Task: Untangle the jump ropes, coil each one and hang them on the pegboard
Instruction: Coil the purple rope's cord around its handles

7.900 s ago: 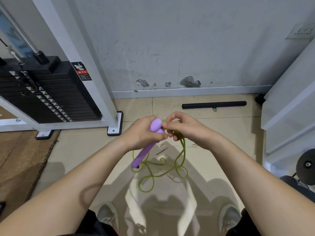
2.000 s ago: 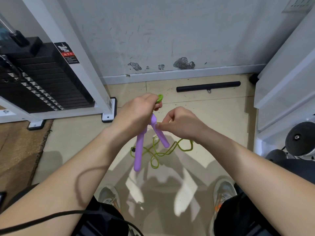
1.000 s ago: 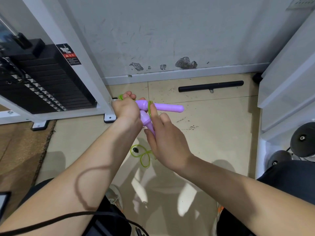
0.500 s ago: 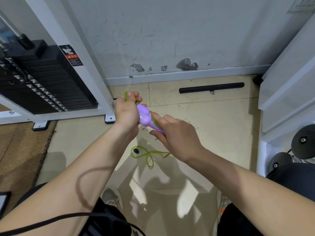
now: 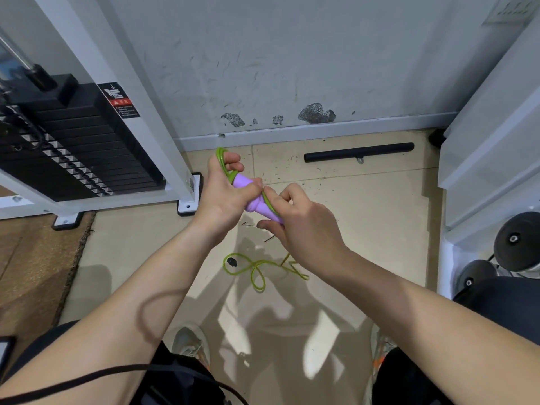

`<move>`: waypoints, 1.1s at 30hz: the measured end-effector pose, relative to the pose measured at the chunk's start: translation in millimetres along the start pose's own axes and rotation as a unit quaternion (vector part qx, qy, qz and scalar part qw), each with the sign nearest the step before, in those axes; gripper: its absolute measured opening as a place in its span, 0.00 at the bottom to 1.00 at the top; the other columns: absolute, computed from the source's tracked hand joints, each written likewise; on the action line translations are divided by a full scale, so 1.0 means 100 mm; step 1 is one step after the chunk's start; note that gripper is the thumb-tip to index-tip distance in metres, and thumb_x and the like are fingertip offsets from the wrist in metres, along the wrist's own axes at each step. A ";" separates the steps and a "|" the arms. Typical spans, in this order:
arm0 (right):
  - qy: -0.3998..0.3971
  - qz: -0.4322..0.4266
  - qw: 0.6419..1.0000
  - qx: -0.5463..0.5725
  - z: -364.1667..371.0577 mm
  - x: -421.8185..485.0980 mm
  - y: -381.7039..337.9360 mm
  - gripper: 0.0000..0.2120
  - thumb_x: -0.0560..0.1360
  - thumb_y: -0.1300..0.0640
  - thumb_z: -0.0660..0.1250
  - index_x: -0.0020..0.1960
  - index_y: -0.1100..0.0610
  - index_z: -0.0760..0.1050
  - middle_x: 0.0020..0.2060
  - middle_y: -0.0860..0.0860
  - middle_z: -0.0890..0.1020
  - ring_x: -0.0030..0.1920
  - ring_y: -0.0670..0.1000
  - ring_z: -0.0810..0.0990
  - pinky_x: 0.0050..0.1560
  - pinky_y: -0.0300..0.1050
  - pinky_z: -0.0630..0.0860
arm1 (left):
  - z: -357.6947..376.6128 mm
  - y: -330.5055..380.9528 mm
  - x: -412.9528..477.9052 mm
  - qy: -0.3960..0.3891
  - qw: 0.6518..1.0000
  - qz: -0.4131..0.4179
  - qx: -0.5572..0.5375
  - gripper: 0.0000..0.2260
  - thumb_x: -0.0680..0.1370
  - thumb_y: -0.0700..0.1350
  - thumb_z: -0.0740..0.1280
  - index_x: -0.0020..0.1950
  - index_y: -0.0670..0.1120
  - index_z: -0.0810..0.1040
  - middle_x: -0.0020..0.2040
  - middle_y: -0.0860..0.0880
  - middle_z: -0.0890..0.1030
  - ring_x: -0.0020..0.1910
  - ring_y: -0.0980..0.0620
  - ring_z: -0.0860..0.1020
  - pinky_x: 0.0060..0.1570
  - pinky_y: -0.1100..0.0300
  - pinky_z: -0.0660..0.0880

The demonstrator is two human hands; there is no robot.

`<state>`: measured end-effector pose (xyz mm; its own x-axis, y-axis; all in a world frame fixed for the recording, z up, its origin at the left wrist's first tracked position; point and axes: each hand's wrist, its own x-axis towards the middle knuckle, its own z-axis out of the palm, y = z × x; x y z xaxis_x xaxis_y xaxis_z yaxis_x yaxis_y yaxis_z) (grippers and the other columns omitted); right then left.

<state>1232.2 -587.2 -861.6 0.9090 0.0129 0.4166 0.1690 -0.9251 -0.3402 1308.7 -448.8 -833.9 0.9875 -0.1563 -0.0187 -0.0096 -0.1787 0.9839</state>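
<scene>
A jump rope with purple handles (image 5: 258, 204) and a thin green cord is held at waist height over the tiled floor. My left hand (image 5: 225, 194) grips the handles' upper ends together with a loop of green cord (image 5: 222, 162) that sticks out above my fingers. My right hand (image 5: 301, 226) holds the lower part of the handles and pinches a turn of the cord lying across them. The loose end of the green cord (image 5: 257, 267) hangs down and lies in loops on the floor. No pegboard is in view.
A weight-stack machine (image 5: 73, 147) with a white frame post (image 5: 117, 92) stands at the left. A black bar (image 5: 359, 152) lies by the wall. A white rack (image 5: 491, 141) and dumbbells (image 5: 517, 241) are at the right. My shoes (image 5: 190, 343) are below.
My right hand has brought the green cord around the purple handles, and less cord lies on the floor than two seconds ago. Both hands stay close together.
</scene>
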 end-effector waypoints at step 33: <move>-0.238 0.185 0.913 0.275 -0.20 0.16 0.36 0.11 0.67 0.55 0.66 0.28 0.53 0.69 0.24 0.43 0.65 0.30 0.46 0.62 0.34 0.44 0.60 | 0.03 0.20 -0.03 -0.086 0.995 -0.033 -0.041 0.21 0.65 0.45 0.74 0.55 0.51 0.73 0.52 0.49 0.74 0.56 0.31 0.80 0.59 0.38 0.78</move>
<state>1245.2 -628.2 -850.1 0.9831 0.0217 -0.1819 -0.1372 -0.5711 -0.8093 1304.7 -454.4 -814.6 0.9439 -0.3124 -0.1072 0.0744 -0.1150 0.9906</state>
